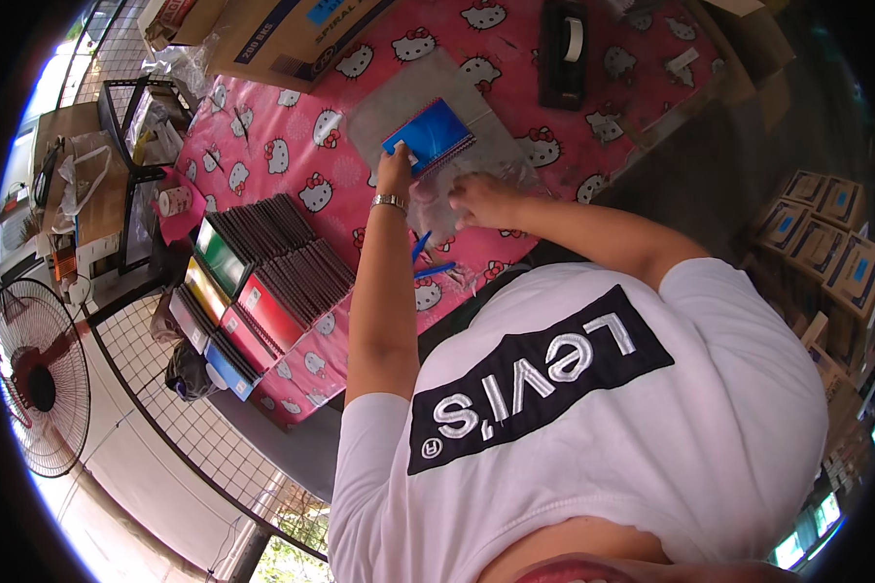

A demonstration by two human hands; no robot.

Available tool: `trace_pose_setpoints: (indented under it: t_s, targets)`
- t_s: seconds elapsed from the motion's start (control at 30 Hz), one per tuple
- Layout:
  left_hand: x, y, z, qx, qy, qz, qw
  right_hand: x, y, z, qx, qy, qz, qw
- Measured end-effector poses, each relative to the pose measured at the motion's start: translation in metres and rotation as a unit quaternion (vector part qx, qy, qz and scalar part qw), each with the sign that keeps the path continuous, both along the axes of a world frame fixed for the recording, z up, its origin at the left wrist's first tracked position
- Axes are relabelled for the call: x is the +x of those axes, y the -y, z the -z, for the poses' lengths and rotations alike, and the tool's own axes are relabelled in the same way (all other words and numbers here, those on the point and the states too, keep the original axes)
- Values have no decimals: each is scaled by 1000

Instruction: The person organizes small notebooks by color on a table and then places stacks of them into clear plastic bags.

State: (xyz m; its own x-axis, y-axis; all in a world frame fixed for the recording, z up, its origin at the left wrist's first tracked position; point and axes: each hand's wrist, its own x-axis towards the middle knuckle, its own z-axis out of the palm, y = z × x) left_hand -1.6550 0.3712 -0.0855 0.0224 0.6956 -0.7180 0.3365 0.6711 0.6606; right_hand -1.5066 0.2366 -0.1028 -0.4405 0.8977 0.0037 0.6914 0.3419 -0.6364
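White shirt (593, 476) — blue spiral notebook (436, 134)

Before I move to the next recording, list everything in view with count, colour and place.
spiral notebook: 1, blue, mid-table
clear plastic: count unclear, greyish, by the spiral notebook
tablecloth: 1, pink patterned, on table
stacked notebooks: many, mixed colours, table's left
scissors-like tool: apparently 1, blue, near table edge
tape dispenser: 1, black, table's far right
cartons: several, brown, far edge and right
cup: 1, pale, left
fan: 1, dark, far left
wire mesh: count unclear, dark, left
shirt: 1, white, on person
wristband: 1, metallic, left wrist
left hand: 1, bare, at spiral notebook
right hand: 1, bare, at clear plastic
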Motion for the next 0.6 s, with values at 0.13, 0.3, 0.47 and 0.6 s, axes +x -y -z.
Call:
trace_pose_setpoints:
  t_s: [0.13,0.3,0.47,0.6]
  targets:
    - [-20,5,9,84,25,-3,996,-14,3,23,-9,102,-14,995]
    - [-83,73,19,302,-212,139,919,-13,2,29,21,106,-7,994]
    - [-110,160,34,305,-320,228,868,-24,-2,28,-10,105,0,994]
    - [-114,170,44,323,-320,191,870,-28,-4,33,-35,104,3,994]
